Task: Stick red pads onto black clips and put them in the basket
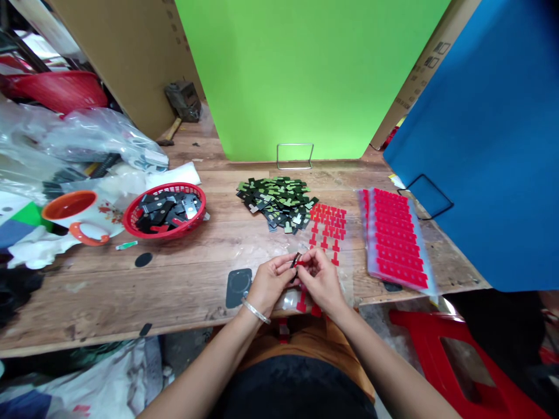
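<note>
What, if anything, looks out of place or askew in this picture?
Only mildly: the stack of red sheets at the right is not squared up, its layers offset. The dark pieces lie heaped loosely, but nothing looks clearly damaged.

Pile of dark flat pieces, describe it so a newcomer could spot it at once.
Find the tall green board at the back of the wooden table. In front of its bottom edge lies the pile of dark flat pieces, heaped loose, unlike those in the red basket to its left.
</note>
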Motion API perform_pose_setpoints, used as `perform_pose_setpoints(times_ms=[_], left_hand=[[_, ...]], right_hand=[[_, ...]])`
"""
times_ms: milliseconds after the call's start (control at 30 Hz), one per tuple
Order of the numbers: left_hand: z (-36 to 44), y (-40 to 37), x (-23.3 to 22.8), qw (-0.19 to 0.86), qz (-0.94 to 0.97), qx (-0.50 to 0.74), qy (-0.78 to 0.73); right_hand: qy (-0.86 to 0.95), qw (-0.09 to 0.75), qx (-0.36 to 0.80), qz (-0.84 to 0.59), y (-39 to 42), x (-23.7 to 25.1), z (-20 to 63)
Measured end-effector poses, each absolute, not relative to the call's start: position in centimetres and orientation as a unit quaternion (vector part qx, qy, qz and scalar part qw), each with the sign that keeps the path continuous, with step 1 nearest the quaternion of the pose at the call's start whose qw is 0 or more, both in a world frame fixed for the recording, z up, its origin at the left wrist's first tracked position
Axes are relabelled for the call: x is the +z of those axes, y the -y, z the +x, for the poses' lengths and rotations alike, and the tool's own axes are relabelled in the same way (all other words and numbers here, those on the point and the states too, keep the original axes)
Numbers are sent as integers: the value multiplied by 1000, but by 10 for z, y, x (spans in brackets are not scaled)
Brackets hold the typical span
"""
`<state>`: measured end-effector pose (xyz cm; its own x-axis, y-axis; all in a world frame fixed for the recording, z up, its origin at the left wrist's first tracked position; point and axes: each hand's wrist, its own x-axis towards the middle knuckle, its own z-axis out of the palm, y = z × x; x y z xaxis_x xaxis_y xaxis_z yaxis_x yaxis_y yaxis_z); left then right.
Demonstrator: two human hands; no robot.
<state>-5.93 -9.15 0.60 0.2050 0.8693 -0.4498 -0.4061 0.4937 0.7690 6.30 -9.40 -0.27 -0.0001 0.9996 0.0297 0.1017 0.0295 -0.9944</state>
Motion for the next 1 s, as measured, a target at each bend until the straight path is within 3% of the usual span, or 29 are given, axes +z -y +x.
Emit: perform_pose_setpoints(times_ms=[200, 400, 1000], left_hand=[[-57, 91, 11, 708, 256, 468, -462], [-57, 91, 18, 708, 270, 471, -451], [-57, 97, 15, 713, 305, 451, -442]], right_hand=[[591, 461, 416, -514, 102, 1, 62], [630, 467, 264, -561, 102, 10, 62], [618, 452, 279, -579, 92, 20, 66]])
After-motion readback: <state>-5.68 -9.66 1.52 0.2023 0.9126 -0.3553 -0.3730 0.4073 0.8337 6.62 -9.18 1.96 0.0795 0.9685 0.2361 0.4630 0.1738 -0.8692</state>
